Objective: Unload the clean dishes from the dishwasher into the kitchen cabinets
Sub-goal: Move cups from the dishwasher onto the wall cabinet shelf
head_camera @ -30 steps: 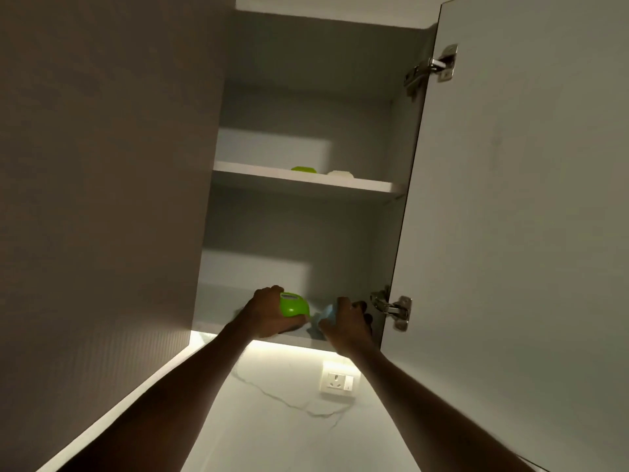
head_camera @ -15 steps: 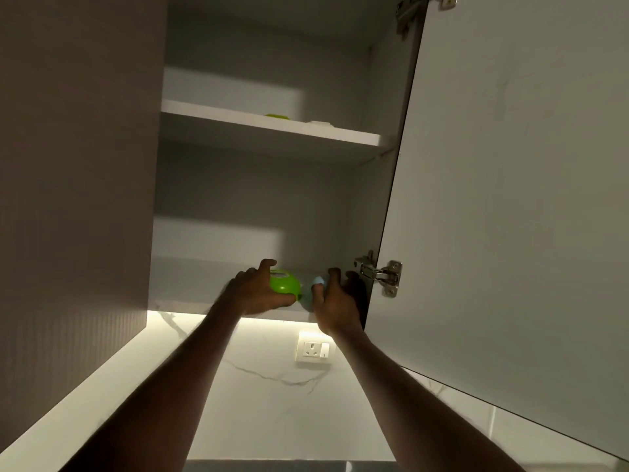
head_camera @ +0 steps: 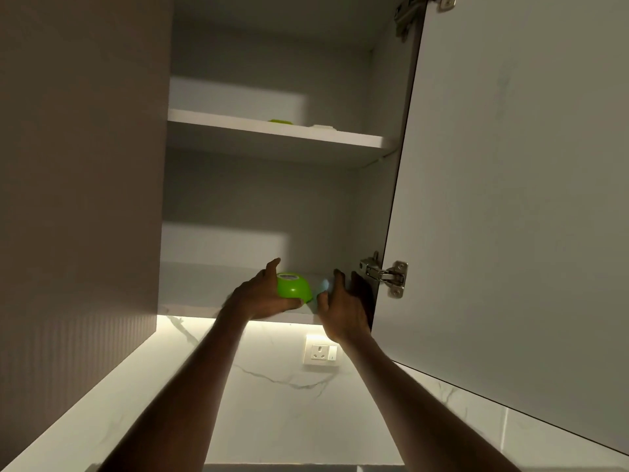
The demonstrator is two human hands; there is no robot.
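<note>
Dim overall. Main light is thrown from a strip under the cabinet (head_camera: 265, 97), w/ glare along the marble wall (head_camera: 279, 403) just below the cabinet's bottom edge. Pale light patches are cast on the cabinet's back wall; upper corners are left in shadow. Door (head_camera: 510, 199) is evenly lit, grey. Straight edges are bent by wide-angle distortion. Hands are slightly blurred; detail is soft, noisy.

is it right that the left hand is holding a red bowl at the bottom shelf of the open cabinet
Not quite: the bowl is green, not red. The head view shows the left hand holding it at the bottom shelf of the open cabinet.
</note>
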